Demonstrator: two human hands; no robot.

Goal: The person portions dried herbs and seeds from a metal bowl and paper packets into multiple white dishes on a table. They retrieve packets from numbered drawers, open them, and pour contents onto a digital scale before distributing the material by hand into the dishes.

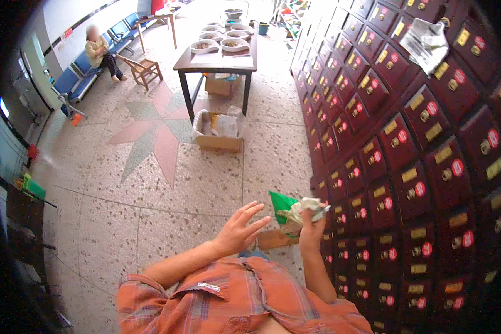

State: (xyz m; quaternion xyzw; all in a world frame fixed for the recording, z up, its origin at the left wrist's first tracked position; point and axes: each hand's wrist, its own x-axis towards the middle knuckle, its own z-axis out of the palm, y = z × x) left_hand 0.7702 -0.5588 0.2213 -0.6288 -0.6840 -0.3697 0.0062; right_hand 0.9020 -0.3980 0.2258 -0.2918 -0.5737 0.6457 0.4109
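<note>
My right hand (pixel 312 234) grips a crumpled whitish cloth or bag (pixel 307 208) close to the dark red drawer cabinet (pixel 390 156). Beside that bundle a bright green pointed piece (pixel 281 204) sticks out to the left; whether the two are joined, I cannot tell. My left hand (pixel 239 230) hovers to the left of it, fingers spread and holding nothing. Rows of small drawers fill the cabinet, each with a metal knob, and many bear a yellow label and a round red sticker. Below the bundle lies a brown cardboard or wooden piece (pixel 275 239), partly hidden.
A grey-white cloth (pixel 426 44) hangs from an upper drawer knob. Ahead stands a dark table (pixel 217 63) with several white dishes (pixel 235 44); a lined cardboard box (pixel 219 142) sits at its foot. Farther left are a wooden chair (pixel 144 71), blue seats (pixel 77 79) and a seated person (pixel 98 52).
</note>
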